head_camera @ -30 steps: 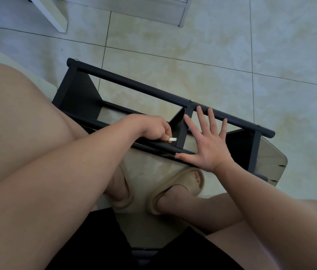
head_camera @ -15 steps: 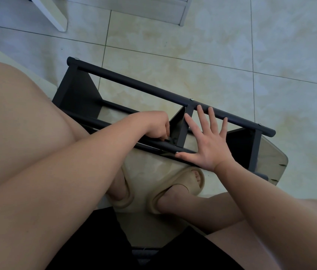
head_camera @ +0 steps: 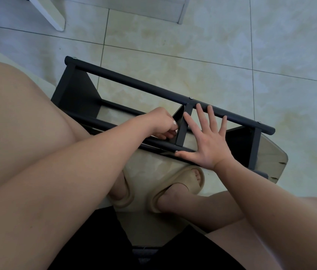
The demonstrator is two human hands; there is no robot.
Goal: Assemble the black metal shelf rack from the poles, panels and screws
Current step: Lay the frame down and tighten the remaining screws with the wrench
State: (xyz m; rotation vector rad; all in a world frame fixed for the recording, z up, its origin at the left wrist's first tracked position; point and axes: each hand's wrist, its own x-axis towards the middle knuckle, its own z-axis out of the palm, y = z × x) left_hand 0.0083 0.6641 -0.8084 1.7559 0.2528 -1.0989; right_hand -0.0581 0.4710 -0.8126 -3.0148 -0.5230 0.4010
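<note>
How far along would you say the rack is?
Done: the far pole is screwed to three panels, screw heads showing. In hand: left hand works at the middle panel's near joint; right hand presses the rack. Left: finishing that joint; others hidden.

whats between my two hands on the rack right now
The black middle panel stands between the left hand and the right hand, shown in the head view.

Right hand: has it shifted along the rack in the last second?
No. The right hand stays spread just right of the middle panel, fingertips at the far pole, thumb on the near pole.
</note>
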